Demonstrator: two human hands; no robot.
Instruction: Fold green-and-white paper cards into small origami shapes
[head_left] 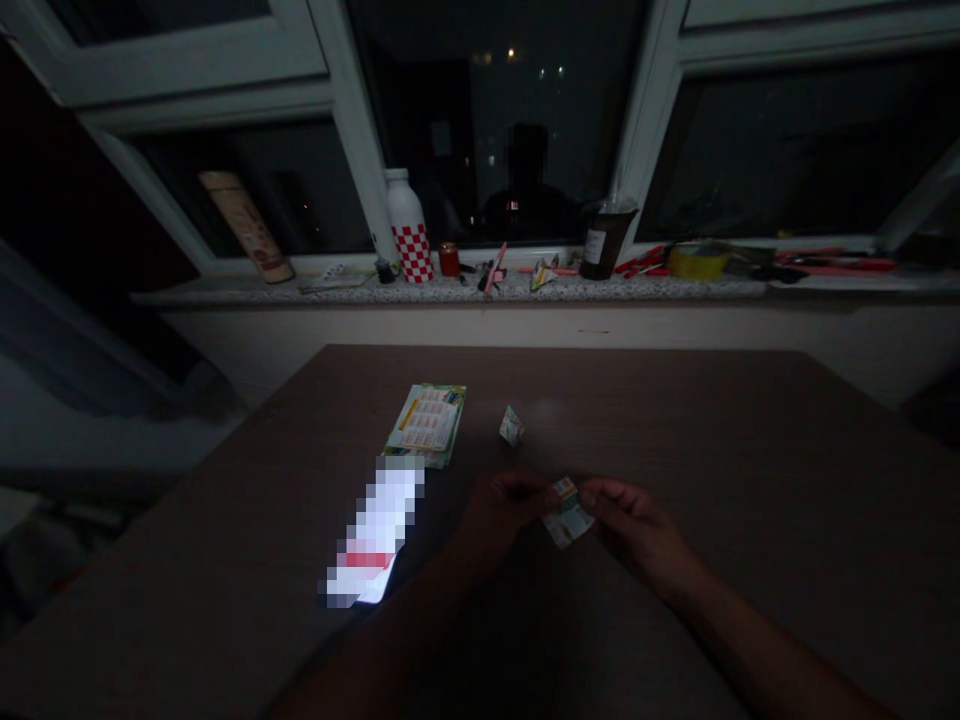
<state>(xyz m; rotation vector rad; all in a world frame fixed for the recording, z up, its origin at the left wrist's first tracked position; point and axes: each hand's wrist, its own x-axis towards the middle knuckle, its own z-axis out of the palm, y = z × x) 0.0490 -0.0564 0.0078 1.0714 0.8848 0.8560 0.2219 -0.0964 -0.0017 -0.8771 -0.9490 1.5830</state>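
Note:
Between my two hands is a small folded piece of printed paper (568, 522), white with green and orange print. My left hand (504, 510) pinches its left edge with thumb and fingers. On the opposite side, the fingers of my right hand (634, 515) grip the right corner. Just beyond them on the table stands a small folded paper shape (511, 428) with similar print. To the left lies a stack of printed sheets (426, 420) with a calendar-like grid. A lit phone (375, 530), its screen blurred out, lies nearer me beside my left forearm.
The brown table (675, 420) reaches a wall under the window. On the stone sill (322, 290) stand a checkered bottle (411, 230), a tall tumbler (246, 228), a small jar (449, 260), a dark drink cup (602, 240) and a yellow tape roll (697, 262). The room is dim.

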